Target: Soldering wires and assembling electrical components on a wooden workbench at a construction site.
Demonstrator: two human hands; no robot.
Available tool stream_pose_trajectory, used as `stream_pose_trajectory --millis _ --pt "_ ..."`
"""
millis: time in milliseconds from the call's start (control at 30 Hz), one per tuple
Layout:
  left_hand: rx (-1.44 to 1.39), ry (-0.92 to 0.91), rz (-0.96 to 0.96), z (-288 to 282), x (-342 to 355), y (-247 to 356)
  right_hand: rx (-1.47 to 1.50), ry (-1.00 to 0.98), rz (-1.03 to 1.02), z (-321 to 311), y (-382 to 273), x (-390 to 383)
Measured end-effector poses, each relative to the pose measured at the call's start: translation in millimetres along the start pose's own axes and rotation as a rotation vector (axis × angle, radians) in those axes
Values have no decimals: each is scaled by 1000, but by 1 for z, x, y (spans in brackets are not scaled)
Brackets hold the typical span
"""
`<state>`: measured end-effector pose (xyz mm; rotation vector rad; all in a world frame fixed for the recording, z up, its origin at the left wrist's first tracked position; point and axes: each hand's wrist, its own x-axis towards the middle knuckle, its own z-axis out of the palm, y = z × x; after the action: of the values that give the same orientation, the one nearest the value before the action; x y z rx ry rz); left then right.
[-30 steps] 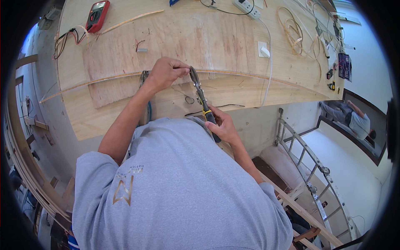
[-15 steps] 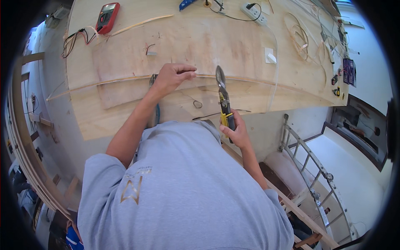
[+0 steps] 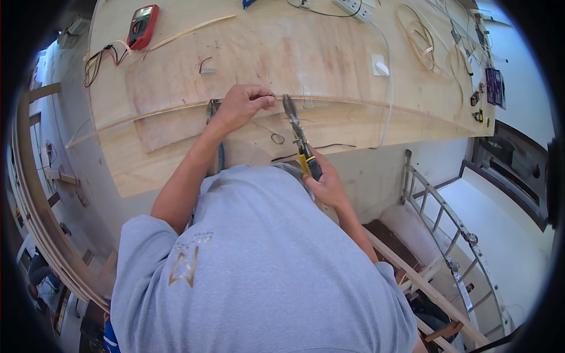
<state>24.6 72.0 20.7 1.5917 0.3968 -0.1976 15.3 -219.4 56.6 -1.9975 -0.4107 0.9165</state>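
The left hand (image 3: 244, 107) pinches a thin, pale strip (image 3: 347, 99) running lengthwise over the plywood worktop (image 3: 253, 50). The right hand (image 3: 325, 181) wraps the yellow-and-black handles of metal snips (image 3: 296, 128), their blades at the strip, just right of the left fingertips; contact cannot be told.

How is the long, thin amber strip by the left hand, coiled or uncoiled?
Uncoiled: the strip runs in one line across the pale wooden table.

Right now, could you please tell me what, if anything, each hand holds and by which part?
The right hand holds the snips by their handles; the left hand seems to pinch the thin strip partway along.
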Motion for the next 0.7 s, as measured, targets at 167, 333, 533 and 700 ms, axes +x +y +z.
stream_pose_trajectory --millis 167,333,533,700 --pt "-41 -39 -13 1 -2 4 -27 -42 -17 8 -5 -1" --pt "-102 -61 -42 -1 0 2 -16 -56 -36 8 -5 0" --pt "-30 -52 -13 -1 1 3 0 -42 -56 10 -5 1" --pt "-4 -59 -17 -3 1 4 -11 -33 -50 11 -9 0"
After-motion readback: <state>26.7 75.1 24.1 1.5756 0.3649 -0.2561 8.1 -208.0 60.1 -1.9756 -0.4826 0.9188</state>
